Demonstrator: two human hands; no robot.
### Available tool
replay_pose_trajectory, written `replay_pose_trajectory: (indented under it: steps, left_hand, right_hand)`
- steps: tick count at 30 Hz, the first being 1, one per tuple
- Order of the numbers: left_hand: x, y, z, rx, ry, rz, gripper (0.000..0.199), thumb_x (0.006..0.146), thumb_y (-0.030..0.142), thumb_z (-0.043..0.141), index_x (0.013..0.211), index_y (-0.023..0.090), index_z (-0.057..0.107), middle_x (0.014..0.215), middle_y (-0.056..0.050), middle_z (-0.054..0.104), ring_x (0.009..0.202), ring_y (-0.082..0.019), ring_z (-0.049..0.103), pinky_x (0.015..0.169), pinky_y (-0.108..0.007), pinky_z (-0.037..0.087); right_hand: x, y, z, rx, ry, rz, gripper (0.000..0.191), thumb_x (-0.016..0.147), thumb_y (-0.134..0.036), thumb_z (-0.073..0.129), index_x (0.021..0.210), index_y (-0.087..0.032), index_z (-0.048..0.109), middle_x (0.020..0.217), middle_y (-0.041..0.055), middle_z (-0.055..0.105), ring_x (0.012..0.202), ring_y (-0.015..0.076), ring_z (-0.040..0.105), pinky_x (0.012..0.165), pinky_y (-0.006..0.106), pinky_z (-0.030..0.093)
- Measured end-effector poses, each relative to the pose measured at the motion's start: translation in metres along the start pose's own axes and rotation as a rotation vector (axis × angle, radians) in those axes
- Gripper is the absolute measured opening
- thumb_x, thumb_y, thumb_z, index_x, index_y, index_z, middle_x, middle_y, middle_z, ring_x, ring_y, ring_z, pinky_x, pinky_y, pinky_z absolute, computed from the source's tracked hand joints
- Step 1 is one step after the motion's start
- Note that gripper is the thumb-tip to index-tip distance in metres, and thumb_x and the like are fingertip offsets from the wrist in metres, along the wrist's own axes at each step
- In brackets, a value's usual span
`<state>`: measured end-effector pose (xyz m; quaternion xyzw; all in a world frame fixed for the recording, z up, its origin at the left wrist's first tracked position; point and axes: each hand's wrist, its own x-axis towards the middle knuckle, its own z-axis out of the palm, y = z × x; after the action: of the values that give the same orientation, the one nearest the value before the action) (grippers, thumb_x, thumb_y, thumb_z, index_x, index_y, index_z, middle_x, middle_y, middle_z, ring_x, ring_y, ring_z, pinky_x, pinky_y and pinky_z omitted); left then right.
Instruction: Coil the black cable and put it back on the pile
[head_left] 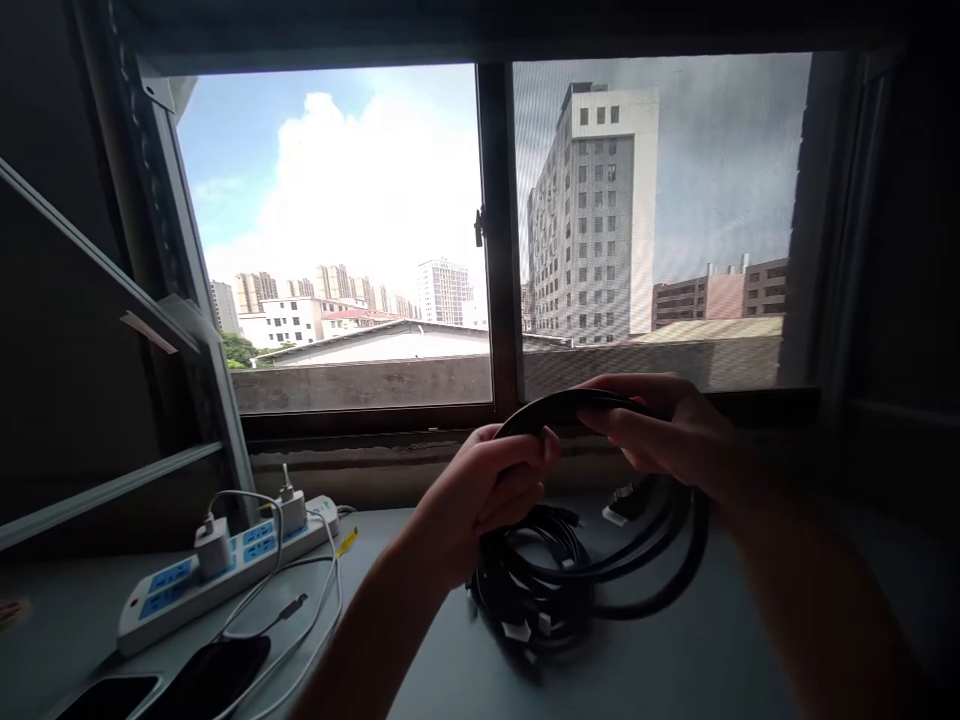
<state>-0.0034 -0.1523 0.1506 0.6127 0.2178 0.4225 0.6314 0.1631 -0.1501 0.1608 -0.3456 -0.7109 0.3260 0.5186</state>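
Observation:
Between my hands a thick black cable [559, 403] is bent into a loop raised above the table. My left hand [495, 485] is closed around the loop's left side. On the right side, my right hand [667, 425] pinches the cable between thumb and fingers. The loop hangs down below my right hand, and a connector [622, 503] with a pale end shows inside it. Beneath lies a pile of coiled black cables [525, 590] with several plugs and pale tags. Where the held loop ends and the pile begins, I cannot tell.
To the left, a white power strip [315, 535] holds two chargers [214, 545] with white cables trailing across the grey table [405, 640]. Dark phone-like objects [217, 675] lie at the front left. A metal frame [232, 440] and a window [499, 300] stand behind.

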Motion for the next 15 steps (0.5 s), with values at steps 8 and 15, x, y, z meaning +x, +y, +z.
replay_pose_trajectory:
  steps: [8, 15]
  left_hand:
    - [-0.010, 0.004, 0.006, 0.029, -0.030, 0.021, 0.013, 0.072, 0.014, 0.047, 0.059, 0.013, 0.049, 0.037, 0.011, 0.014, 0.030, 0.000, 0.010, 0.032, -0.018, 0.005]
    - [-0.010, 0.005, 0.007, 0.038, -0.039, 0.044, 0.015, 0.073, 0.013, 0.046, 0.059, 0.013, 0.050, 0.036, 0.010, 0.015, 0.029, 0.000, 0.011, 0.032, -0.018, 0.006]
  right_hand:
    - [-0.009, -0.008, -0.001, -0.051, -0.006, -0.020, 0.016, 0.067, -0.041, 0.062, 0.074, -0.027, 0.066, 0.044, -0.0055, 0.029, 0.038, 0.0027, 0.022, 0.034, 0.017, 0.015]
    - [-0.010, -0.006, -0.002, -0.081, -0.001, -0.038, 0.019, 0.066, -0.043, 0.063, 0.079, -0.030, 0.067, 0.047, -0.0039, 0.031, 0.040, 0.0034, 0.023, 0.034, 0.017, 0.015]
